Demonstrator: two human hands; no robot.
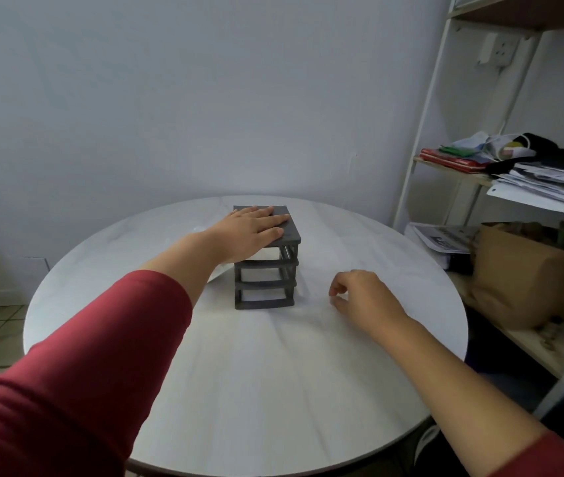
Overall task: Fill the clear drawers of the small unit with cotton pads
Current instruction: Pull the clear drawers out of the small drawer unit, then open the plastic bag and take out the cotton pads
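Now our left hand (253, 228), in a red sleeve (84, 373), lies flat with straight fingers on the top of the small dark grey drawer unit (267, 282), gripping nothing. The unit stands upright near the middle of the round white table (273, 390), its three stacked openings facing us and the long side of its top running away toward the wall. Our right hand (363, 297) rests on the table just right of the unit and apart from it, fingers loosely curled, with nothing visible in them.

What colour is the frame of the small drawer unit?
Dark grey frame, clearest in the head view.
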